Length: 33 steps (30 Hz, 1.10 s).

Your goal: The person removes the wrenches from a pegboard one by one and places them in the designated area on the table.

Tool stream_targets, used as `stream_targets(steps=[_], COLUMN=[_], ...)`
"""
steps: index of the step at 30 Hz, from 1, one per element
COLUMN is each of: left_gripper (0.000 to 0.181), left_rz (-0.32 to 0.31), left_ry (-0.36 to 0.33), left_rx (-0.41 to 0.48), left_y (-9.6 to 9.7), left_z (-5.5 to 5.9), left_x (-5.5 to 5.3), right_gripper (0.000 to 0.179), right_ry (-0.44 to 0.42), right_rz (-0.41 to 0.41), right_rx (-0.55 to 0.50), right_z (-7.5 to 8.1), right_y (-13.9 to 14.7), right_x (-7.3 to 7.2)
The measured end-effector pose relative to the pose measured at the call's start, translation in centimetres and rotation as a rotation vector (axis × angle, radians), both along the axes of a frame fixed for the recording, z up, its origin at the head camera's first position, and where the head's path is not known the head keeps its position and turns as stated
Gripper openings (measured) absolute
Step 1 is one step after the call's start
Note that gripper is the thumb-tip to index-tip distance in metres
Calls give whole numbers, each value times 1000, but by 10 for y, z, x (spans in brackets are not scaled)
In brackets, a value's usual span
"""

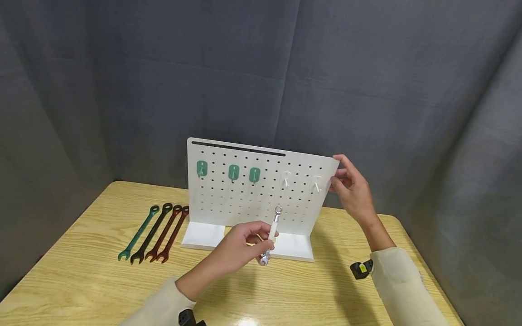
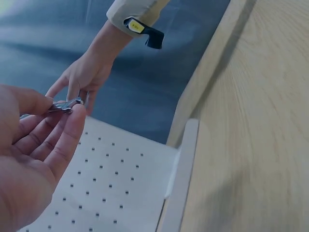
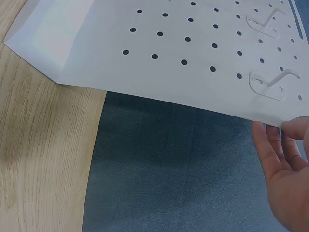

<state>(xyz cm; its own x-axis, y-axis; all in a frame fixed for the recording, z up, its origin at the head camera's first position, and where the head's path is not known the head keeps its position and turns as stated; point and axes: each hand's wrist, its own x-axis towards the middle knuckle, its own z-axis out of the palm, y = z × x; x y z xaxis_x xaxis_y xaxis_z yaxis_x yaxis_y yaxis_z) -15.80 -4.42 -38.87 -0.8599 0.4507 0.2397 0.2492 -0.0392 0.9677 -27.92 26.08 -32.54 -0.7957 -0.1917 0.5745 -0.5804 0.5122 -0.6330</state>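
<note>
In the head view my left hand [image 1: 244, 244] pinches a small silver combination wrench [image 1: 272, 231] with a white middle part. The wrench stands nearly upright, ring end on top, in front of a white pegboard [image 1: 306, 159]. In the left wrist view the silver wrench [image 2: 65, 106] lies between thumb and fingertips. My right hand [image 1: 354, 192] grips the pegboard's right edge near the top corner. In the right wrist view, its thumb and fingertips touch that edge beside a white hook [image 3: 267, 87]. Three green hooks [image 1: 234, 172] and two white hooks [image 1: 317, 184] are fixed on the board.
Left of the board, several larger wrenches lie side by side on the wooden table [image 1: 73, 253]: a teal wrench [image 1: 139, 233], a black wrench [image 1: 152, 232] and two red wrenches [image 1: 174, 234]. A grey curtain [image 1: 228, 81] hangs behind the table.
</note>
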Motion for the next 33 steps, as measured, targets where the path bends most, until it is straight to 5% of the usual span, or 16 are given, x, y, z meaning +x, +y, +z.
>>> stream_targets(steps=[9, 16, 22, 28, 33], left_gripper=[13, 16, 15, 16, 18], left_rz=[78, 219, 343, 362, 437], left_ry=[6, 83, 110, 117, 149], left_rx=[-8, -57, -117, -137, -241], left_y=[-50, -98, -133, -160, -187], left_z=[-8, -6, 0, 3, -1], left_x=[14, 24, 33, 39, 34], right_gripper=[57, 57, 53, 57, 58], right_ry=[-18, -21, -11, -9, -8], right_rz=[-15, -19, -5, -11, 3], right_rx=[-9, -10, -9, -11, -17], right_z=[-1, -2, 16, 3, -1], right_y=[0, 0, -13, -3, 0], right_x=[2, 2, 21, 5, 0])
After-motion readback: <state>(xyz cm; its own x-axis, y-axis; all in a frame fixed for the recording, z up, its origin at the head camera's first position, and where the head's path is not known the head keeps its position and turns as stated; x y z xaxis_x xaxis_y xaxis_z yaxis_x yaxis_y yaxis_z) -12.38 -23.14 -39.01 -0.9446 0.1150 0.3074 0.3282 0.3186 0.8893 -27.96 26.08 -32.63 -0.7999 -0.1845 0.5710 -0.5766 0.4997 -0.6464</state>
